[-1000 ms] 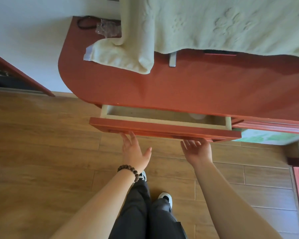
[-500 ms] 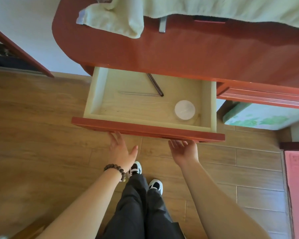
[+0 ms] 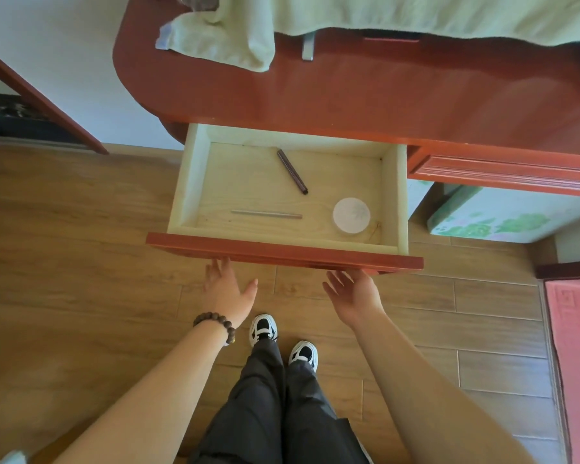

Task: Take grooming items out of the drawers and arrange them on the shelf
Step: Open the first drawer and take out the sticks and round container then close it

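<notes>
Drawer (image 3: 283,254) stands fully out; next reach should go over the front panel from above, taking the round white container (image 3: 351,215) at near right first, then the dark pencil-like stick (image 3: 292,171) and thin silver rod (image 3: 266,214). Left hand (image 3: 228,293) and right hand (image 3: 355,296): palms up, fingers spread, holding nothing. Fingertips lie at the panel's underside; contact uncertain.

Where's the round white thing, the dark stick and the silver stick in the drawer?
round white container (image 3: 351,215), head view, middle of its lid.
dark stick (image 3: 292,171), head view, mid-shaft.
silver stick (image 3: 266,214), head view, mid-shaft.
</notes>
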Demonstrator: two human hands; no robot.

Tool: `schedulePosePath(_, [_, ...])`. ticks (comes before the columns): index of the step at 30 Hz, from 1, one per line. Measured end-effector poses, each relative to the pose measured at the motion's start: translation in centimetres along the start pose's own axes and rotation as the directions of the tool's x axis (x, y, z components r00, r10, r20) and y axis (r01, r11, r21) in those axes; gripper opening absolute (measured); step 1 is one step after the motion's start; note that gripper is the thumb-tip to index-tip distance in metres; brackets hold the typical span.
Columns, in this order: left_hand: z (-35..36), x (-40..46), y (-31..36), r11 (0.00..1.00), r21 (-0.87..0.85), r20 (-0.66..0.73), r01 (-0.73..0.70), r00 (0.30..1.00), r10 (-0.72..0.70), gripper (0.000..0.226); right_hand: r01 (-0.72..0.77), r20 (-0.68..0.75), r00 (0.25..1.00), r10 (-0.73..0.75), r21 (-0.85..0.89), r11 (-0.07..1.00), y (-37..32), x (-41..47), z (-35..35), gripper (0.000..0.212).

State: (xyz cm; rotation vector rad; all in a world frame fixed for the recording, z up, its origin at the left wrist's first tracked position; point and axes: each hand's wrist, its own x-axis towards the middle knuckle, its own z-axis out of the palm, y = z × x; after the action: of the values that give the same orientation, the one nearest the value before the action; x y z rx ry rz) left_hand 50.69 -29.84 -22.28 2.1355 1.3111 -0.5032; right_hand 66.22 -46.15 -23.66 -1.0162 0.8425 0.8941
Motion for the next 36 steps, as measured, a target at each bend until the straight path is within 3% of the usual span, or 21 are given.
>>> schedulePosePath(3, [-2.2,-1.4,0.5,0.996,-0.034,0.007,-0.078,0.997,0.078,0.07,-0.007,0.025,1.0,0.01,-0.121,0.993,0.0,-2.4,-0.3,0.017])
schedulePosePath(7, [-5.1,-4.1,1.5,0.974,-0.071,-0.005,-0.215,0.977,0.215,0.053,-0.006,0.182,0.982,0.049,-0.231,0.973,-0.4,-6.6,-0.2,0.03])
schedulePosePath(13, [-9.4,-5.1,2.9,0.918,-0.202,-0.236,-0.341,0.927,0.292,0.034,0.178,0.344,0.938,-0.047,-0.36,0.916,-2.3,-10.3,2.6,0.028])
schedulePosePath(20, [-12.4,0.4,3.2,0.892,-0.198,-0.208,-0.406,0.907,0.367,0.03,0.343,0.378,0.913,-0.151,-0.515,0.785,-3.9,-8.5,9.6,0.019])
schedulePosePath(24, [-13.3,5.1,3.7,0.888,-0.149,-0.136,-0.435,0.899,0.417,0.033,0.417,0.345,0.908,-0.236,-0.694,0.587,-3.7,-4.6,14.3,0.01])
schedulePosePath(29, [-13.9,11.2,3.7,0.894,-0.105,-0.006,-0.435,0.9,0.437,0.038,0.348,0.286,0.893,-0.347,-0.928,0.13,-2.6,1.3,19.1,0.036])
schedulePosePath(33, [-13.5,13.6,3.8,0.89,-0.072,0.09,-0.451,0.886,0.456,0.041,0.265,0.324,0.881,-0.344,-0.942,-0.207,-1.2,4.9,20.9,0.053])
schedulePosePath(36, [-12.7,14.1,4.1,0.888,-0.032,0.188,-0.46,0.869,0.457,0.047,0.24,0.344,0.876,-0.337,-0.919,-0.312,-0.3,6.2,21.5,0.048])
